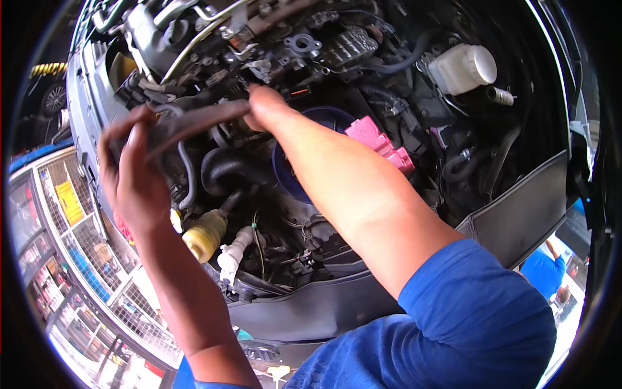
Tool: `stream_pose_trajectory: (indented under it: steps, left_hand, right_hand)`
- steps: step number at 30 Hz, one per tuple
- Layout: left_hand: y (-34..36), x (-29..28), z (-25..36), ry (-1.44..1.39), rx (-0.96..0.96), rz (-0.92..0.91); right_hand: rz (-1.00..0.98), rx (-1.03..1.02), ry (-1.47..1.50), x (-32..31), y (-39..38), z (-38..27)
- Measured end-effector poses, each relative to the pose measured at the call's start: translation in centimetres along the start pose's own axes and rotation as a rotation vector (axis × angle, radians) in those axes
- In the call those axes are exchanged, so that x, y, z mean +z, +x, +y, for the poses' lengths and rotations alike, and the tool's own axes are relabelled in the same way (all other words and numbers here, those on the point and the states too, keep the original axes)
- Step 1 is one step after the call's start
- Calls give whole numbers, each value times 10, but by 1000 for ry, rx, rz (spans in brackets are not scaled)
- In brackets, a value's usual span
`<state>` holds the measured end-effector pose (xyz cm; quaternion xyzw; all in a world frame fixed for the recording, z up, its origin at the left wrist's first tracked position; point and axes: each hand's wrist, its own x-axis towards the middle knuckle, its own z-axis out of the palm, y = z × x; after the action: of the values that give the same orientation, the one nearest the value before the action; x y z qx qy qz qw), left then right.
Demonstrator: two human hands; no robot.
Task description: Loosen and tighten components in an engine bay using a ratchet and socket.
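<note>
My left hand (pixel 139 172) is raised at the left side of an open engine bay, its fingers curled at the end of a dark, long thing (pixel 201 121). That thing is blurred by motion, and its kind cannot be made out. It slants up to the right and meets my right hand (pixel 262 107). My right hand looks closed, low among the engine parts, and its fingertips are hidden. Just beyond it lie metal fittings of the engine (pixel 259 68) and a round metal flange (pixel 302 44).
A pink box-shaped part (pixel 379 144) lies right of my right forearm, over a blue ring (pixel 280 165). A white reservoir (pixel 463 68) sits at the far right. Nearer are a black curved hose (pixel 223 165), a yellowish canister (pixel 206 236) and a white plastic fitting (pixel 234 251). Grey covers (pixel 304 311) line the front edge.
</note>
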<state>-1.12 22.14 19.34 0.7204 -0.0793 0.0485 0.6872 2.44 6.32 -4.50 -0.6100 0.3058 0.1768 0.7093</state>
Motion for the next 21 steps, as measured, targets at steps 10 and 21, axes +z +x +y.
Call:
stream_pose_trajectory:
  steps: [10,21]
  left_hand:
    - [61,119,23,389,-100,-217]
    - [73,154,21,585,-83,-286]
  right_hand:
    - [-19,26,-561,14,-39,-24]
    - [-156,89,-247,10,-17,1]
